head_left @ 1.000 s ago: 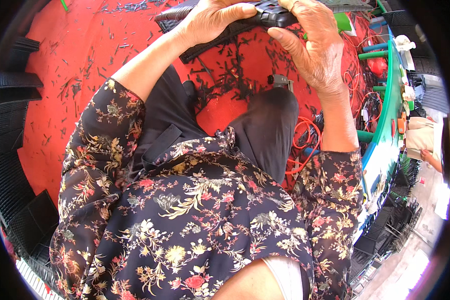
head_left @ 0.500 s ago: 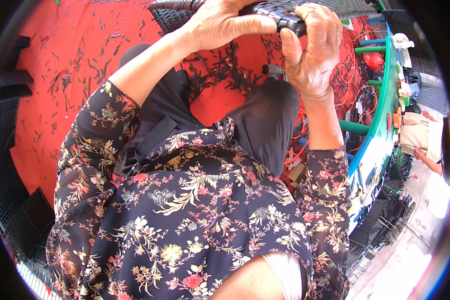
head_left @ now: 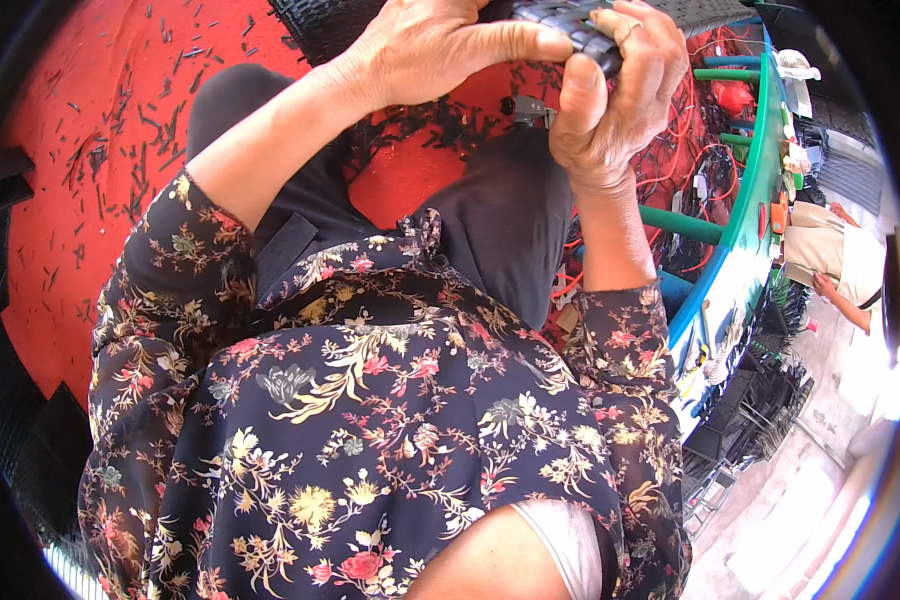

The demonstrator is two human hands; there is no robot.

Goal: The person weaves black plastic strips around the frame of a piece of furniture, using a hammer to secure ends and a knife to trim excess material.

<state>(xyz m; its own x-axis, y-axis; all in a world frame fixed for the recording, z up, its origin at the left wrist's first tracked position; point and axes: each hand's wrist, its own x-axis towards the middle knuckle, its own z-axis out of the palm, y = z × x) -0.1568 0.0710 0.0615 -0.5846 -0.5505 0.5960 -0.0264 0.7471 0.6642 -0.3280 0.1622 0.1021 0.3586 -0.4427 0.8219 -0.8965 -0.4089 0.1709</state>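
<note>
Left hand nearer right hand | both grip woven edge | forearms well apart

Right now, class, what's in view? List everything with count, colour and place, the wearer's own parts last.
Woven piece: at least one, black, top
Floor covering: one, red, below
Strips: many, black, on floor covering
Tool: one, grey, near right knee
Tubing: uncounted loops, orange, right
Bench: one, green, right
Bars: three or more, green, by bench
Panels: several, dark, left rim
Person: one, beige clothing, far right
Blouse: one, black floral, lower middle
Trousers: one pair, dark, middle
Left grip: one, bare, at woven piece
Right grip: one, bare, on woven piece's corner
</note>
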